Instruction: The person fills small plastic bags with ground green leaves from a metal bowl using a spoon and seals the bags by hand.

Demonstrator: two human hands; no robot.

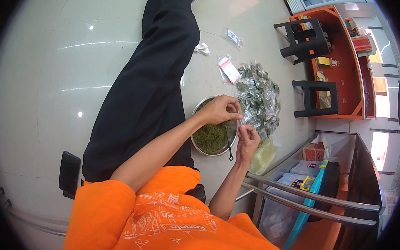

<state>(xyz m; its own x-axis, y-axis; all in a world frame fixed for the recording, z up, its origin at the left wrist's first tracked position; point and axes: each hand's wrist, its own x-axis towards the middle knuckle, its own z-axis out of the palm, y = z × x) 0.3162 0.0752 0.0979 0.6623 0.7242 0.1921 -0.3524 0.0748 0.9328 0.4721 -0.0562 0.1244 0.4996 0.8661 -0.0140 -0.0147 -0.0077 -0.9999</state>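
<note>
Small clear bag [239, 122] at the bowl's [200, 147] packet-side edge.
Left hand [222, 110] and right hand [248, 140] both pinch it, fingertips nearly closed; bag between them, long axis unclear. Packets [259, 97] just beyond.

1. Your view is bright, and the pale floor [36, 111] throws back small white spots and thin streaks of glare.
2. Toward your right edge, patches beside the orange shelf [344, 72] burn out to white.
3. Shadows are soft, though your black trousers [130, 97] swallow much fold detail.
4. Your hands [216, 110] look fairly sharp; glints break up the packets [258, 95], leaving fine detail hard to read.
5. The wide lens curves the outer scene, and a dark, rounded border hides your corners.
</note>
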